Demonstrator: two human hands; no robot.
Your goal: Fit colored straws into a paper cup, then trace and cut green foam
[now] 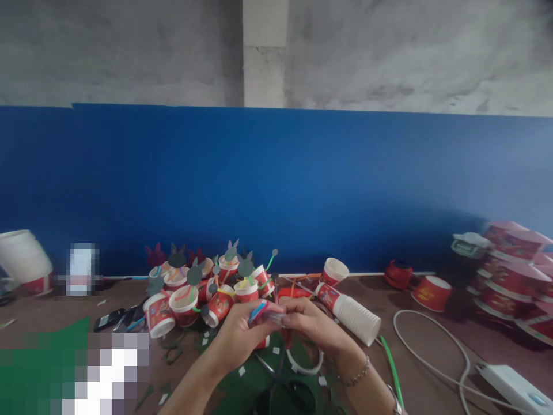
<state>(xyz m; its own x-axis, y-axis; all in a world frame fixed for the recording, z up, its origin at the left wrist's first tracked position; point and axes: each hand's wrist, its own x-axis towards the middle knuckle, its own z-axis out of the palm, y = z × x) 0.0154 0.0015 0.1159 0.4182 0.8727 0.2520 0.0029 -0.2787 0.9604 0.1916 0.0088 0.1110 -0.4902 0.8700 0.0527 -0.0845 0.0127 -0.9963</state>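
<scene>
Coloured strips (258, 312) in left hand (239, 328), lower ends unclear

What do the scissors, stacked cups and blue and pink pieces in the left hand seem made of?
Scissors: probably metal blades, given the pale grey sheen; dark handles may be plastic.
Stacked cups: likely paper, pale and matte, with thin rims.
Blue and pink pieces: smooth and bright, perhaps plastic, but too blurred to settle.

The table (421, 351) bears cups (184, 308) far left. Near right lies 1 white box (512, 380); near left, a green sheet (34, 372).
</scene>
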